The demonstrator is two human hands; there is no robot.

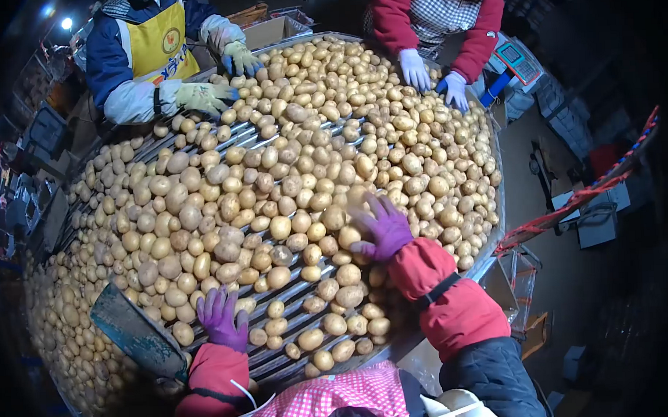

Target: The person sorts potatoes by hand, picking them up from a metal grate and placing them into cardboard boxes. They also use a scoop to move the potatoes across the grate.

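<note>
Potatoes (279, 226) lie in a wide heap over a slatted metal sorting table (287, 296). My left hand (222, 317), in a purple glove, rests at the near side of the heap, its fingers spread against the potatoes and nothing in its grasp. Further out to the right, my right hand (385, 229), also purple-gloved, reaches over the heap with thumb and fingers apart. Its fingertips are slightly blurred and lie right by a few potatoes. Left of my left hand, a worn blue-green metal plate (138, 331) stands among the potatoes.
Across the table, one person in a yellow apron (163, 44) and another in red sleeves (470, 60) have gloved hands on the heap. A scale with a display (519, 61) stands beyond the right edge. A bar wrapped in red cord (580, 198) slants along the right.
</note>
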